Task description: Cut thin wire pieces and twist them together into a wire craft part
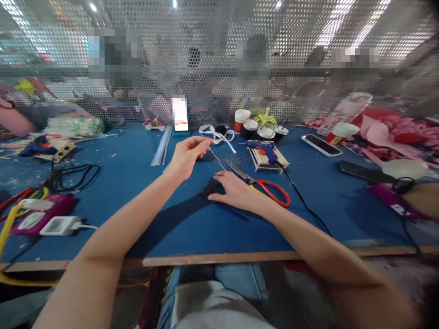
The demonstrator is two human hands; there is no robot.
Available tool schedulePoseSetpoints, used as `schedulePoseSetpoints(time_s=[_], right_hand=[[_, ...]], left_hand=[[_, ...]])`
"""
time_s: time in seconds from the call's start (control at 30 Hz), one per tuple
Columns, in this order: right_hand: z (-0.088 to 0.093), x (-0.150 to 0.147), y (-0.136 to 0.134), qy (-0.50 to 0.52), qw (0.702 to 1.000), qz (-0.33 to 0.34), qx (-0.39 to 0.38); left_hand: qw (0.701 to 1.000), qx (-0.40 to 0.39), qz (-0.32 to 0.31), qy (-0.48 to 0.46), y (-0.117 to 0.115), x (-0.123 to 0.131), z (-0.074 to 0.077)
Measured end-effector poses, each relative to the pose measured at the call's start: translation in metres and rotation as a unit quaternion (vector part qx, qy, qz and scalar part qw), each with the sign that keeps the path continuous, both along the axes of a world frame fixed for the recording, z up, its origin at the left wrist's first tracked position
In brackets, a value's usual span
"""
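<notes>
My left hand (190,155) is raised above the blue table, with thumb and forefinger pinched on a thin, silvery twisted wire (216,158). The wire slants down to the right and passes out of sight behind the fingers of my right hand (233,188). That hand is low over the table with its thumb apart from the fingers; whether it touches the wire's lower end I cannot tell. Beside its thumb lies a dark, wispy bundle (210,187), partly covered. Scissors (272,189) with red and yellow handles lie right next to my right hand, blades pointing away.
Behind my hands are a white ribbon (226,139), clear strips (162,148) and an upright phone (180,114). A blue glue gun (264,150) rests on a wooden rack, its cable trailing forward. Power strips sit at left (44,214) and right (394,201), near another person's arm (421,201).
</notes>
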State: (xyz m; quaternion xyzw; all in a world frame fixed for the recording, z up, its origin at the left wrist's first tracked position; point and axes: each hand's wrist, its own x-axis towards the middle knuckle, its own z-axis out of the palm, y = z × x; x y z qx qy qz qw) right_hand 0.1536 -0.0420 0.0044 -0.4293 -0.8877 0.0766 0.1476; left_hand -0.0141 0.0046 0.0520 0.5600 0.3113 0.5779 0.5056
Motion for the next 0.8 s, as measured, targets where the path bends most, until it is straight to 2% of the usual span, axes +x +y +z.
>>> schedulePoseSetpoints(time_s=[0.1, 0.2, 0.3, 0.4, 0.47, 0.57, 0.8], right_hand=[[0.010, 0.019, 0.003, 0.032, 0.999, -0.015, -0.017], [0.022, 0.036, 0.004, 0.093, 0.992, -0.081, -0.025], [0.031, 0.040, 0.003, 0.268, 0.954, -0.123, -0.058], [0.035, 0.032, -0.004, 0.374, 0.915, -0.087, -0.126], [0.034, 0.024, -0.011, 0.383, 0.909, -0.069, -0.146], [0.032, 0.016, -0.021, 0.369, 0.917, -0.064, -0.137], [0.031, 0.017, -0.026, 0.339, 0.930, -0.066, -0.126]], left_hand=[[1.000, 0.000, -0.004, -0.026, -0.001, -0.003, 0.002], [0.998, -0.006, -0.019, -0.054, -0.005, -0.002, 0.006], [0.997, -0.015, -0.046, -0.051, -0.011, 0.003, 0.008], [0.997, -0.022, -0.064, -0.038, -0.018, 0.009, 0.006], [0.996, -0.023, -0.076, -0.029, -0.022, 0.013, 0.003], [0.996, -0.023, -0.083, -0.012, -0.025, 0.016, -0.002], [0.996, -0.008, -0.083, 0.022, -0.024, 0.017, -0.009]])
